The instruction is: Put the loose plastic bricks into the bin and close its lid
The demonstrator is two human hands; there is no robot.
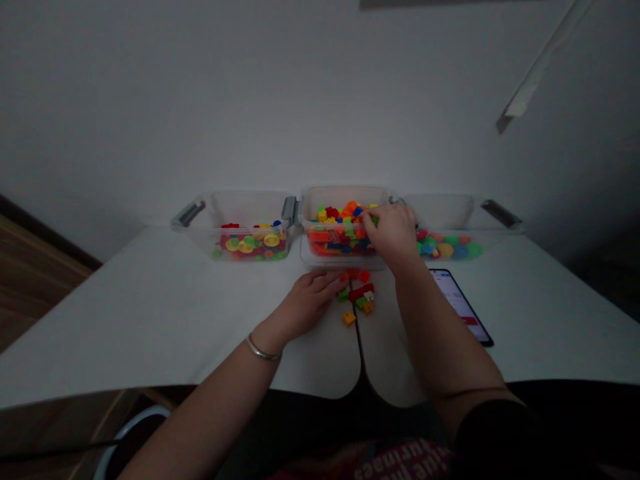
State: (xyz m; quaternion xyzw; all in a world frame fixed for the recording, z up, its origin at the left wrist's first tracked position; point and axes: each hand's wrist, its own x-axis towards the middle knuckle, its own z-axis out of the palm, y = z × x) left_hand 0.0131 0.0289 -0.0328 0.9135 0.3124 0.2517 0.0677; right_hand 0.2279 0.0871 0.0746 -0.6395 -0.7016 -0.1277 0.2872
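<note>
My right hand (394, 230) reaches over the right front corner of the middle clear plastic box (345, 261), which holds a heap of colourful toy bricks (336, 220). Its fingers are curled together among the bricks; a bit of green shows at the fingertips, but what they grip is unclear. My left hand (314, 299) rests on the white table, fingers stretched out, the tips beside a small group of loose bricks. In that group are a long red brick (361, 292), a green brick (343, 295), an orange-yellow brick (349, 319) and several others.
A left clear box (250, 200) contains colourful round pieces, and a right clear box (440, 203) holds coloured discs or balls. A lit phone (463, 307) lies by my right forearm. A dark seam (358, 340) splits the table; behind stands a wall (280, 100).
</note>
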